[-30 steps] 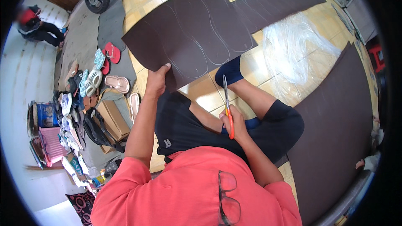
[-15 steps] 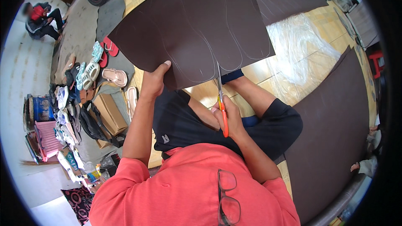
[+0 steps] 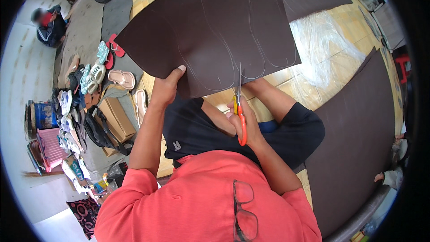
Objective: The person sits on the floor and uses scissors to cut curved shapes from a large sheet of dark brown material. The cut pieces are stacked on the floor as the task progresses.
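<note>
A dark brown sheet (image 3: 148, 36) with pale curved sole-shaped outlines is held up over my lap. My left hand (image 3: 168, 84) is closed on its near edge, thumb on top and fingers hidden underneath. In my right hand (image 3: 249, 123) are scissors (image 3: 242, 125) with orange and yellow handles. Their blades point away from me at the sheet's near edge, between two of the outlines. One blade lies above the sheet; the other is partly hidden by it.
More brown sheet (image 3: 354, 139) covers the floor at right, with another marked piece (image 3: 313, 0) farther off. Clear plastic (image 3: 318, 49) lies between them. Sandals (image 3: 122, 79), shoes and a cardboard box (image 3: 117, 121) crowd the left. A person (image 3: 49, 24) sits far left.
The sheet has shifted slightly right and toward me. The scissors have moved a little right, with more of a blade showing above the sheet. The seated person has changed posture.
</note>
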Tool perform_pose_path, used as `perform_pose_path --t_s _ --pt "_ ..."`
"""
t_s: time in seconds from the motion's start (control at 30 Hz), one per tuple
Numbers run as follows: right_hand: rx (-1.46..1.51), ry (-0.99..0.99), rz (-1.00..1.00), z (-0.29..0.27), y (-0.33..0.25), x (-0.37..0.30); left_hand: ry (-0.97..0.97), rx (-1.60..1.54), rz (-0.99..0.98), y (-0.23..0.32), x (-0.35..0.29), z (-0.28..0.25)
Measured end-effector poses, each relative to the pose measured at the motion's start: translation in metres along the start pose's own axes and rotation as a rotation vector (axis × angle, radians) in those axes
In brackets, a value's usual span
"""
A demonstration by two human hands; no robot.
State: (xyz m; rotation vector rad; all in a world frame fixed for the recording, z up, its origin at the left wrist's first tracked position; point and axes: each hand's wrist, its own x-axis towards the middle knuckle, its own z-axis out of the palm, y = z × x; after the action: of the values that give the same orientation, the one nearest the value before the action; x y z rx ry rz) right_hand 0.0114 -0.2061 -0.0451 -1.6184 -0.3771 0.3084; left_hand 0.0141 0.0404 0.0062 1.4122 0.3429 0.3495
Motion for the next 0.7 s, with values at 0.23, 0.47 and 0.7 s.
perform_pose_path --t_s 0.23,0.47,0.7 --pt "-0.024 -0.119 0.096 -0.009 0.006 -0.007 0.003 -0.021 -0.012 0.000 0.001 0.001" --pt "-0.002 -0.060 0.169 -0.003 0.008 -0.006 -0.045 0.012 -0.118 -0.002 -0.002 -0.001" --pt "0.037 -0.106 0.204 -0.007 0.001 -0.012 -0.041 0.048 -0.149 -0.006 -0.002 -0.005"
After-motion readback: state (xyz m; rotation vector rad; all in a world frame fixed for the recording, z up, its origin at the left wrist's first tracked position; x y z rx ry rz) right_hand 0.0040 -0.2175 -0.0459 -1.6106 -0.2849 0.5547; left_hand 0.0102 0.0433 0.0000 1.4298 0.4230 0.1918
